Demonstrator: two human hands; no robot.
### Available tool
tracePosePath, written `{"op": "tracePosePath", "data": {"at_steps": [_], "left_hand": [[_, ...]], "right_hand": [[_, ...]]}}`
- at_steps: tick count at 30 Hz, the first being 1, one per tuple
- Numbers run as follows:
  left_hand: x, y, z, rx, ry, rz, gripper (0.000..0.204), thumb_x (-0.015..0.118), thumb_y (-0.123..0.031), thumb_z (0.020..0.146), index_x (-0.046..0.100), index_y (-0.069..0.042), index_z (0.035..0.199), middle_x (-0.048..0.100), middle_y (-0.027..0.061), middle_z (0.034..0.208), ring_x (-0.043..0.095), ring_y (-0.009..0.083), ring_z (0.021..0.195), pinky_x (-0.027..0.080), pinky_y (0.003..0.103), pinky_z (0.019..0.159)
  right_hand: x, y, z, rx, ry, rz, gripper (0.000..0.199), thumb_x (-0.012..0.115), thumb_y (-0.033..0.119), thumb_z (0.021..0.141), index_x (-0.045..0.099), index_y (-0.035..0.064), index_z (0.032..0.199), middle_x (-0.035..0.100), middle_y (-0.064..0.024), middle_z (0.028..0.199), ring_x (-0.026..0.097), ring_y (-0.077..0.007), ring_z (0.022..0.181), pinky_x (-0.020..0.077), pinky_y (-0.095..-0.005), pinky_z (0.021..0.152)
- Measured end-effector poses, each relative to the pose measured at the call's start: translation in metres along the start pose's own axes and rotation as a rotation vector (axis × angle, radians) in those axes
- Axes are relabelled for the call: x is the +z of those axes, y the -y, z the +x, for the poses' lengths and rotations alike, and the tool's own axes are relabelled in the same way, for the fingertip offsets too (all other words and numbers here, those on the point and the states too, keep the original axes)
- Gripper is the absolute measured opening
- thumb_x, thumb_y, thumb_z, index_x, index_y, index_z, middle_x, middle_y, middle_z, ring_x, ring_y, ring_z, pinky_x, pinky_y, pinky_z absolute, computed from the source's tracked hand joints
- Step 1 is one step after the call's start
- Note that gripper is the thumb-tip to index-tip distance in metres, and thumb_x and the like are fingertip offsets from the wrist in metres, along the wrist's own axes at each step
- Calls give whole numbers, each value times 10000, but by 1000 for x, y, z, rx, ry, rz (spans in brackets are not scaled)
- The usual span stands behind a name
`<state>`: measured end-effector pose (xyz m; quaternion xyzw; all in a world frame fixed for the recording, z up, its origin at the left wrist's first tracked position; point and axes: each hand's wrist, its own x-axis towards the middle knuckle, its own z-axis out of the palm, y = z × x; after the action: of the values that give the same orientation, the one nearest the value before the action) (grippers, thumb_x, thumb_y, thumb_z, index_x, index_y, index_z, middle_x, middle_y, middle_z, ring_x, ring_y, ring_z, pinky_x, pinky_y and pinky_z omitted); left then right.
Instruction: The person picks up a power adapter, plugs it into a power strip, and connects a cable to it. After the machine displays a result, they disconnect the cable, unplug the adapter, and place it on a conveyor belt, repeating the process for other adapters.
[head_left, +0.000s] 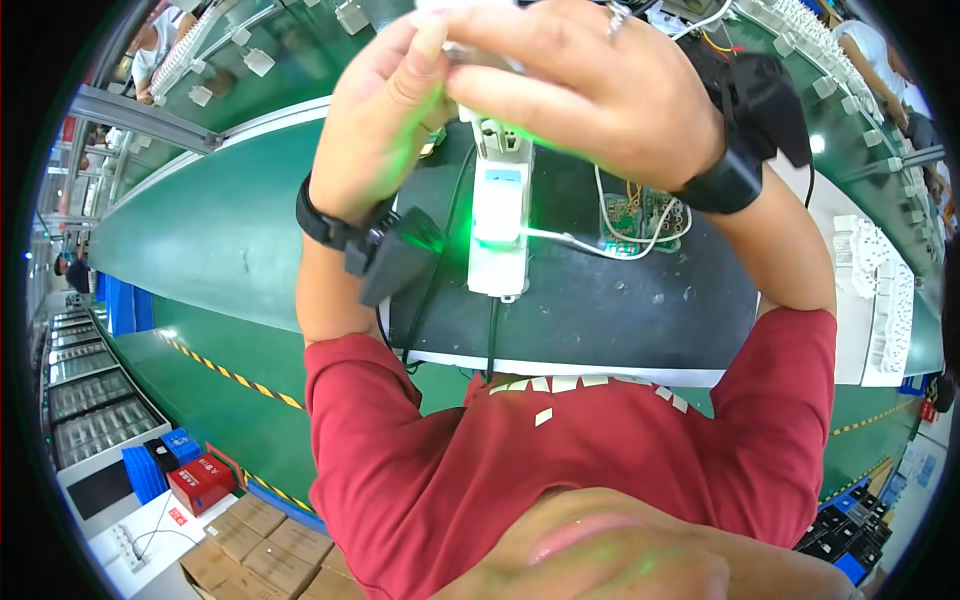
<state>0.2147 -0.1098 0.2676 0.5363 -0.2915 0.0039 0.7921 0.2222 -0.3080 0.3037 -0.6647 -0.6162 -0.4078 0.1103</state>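
Observation:
My left hand (375,120) and my right hand (600,85) meet at the top edge of the view, fingers closed together. Between them is a small whitish piece (485,57), mostly covered by fingers and cut off by the frame, so its kind is unclear. Below the hands, a white power strip (498,275) lies lengthwise on a black mat (580,325). A white block plugged into it (497,215) glows bright green. From this block a white cable (570,240) runs right, looping over green circuit boards (625,215).
A black strapped device sits on each wrist, the left one (400,250) hanging near the mat. Many small white parts (868,265) stand on the right. Behind at left are cardboard boxes (265,550) and a red box (203,483). Other people sit at the far benches.

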Motion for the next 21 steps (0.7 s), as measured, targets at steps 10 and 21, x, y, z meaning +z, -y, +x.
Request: {"op": "tracePosePath", "data": {"at_steps": [10, 21], "left_hand": [[-12, 48, 4, -279, 3, 198, 526, 646, 0, 755, 324, 9, 1171, 535, 155, 1129, 542, 192, 1026, 443, 304, 886], [-8, 51, -7, -214, 93, 260, 547, 662, -56, 766, 312, -9, 1185, 537, 153, 1122, 531, 197, 1026, 444, 318, 863]], "right_hand": [[0, 17, -23, 939, -489, 632, 263, 456, -99, 755, 551, -22, 988, 488, -139, 1140, 568, -177, 861, 457, -242, 724], [2, 36, -41, 964, -263, 950, 198, 459, -31, 836, 555, -13, 1008, 507, -108, 1154, 554, -148, 918, 432, -251, 775]]}}
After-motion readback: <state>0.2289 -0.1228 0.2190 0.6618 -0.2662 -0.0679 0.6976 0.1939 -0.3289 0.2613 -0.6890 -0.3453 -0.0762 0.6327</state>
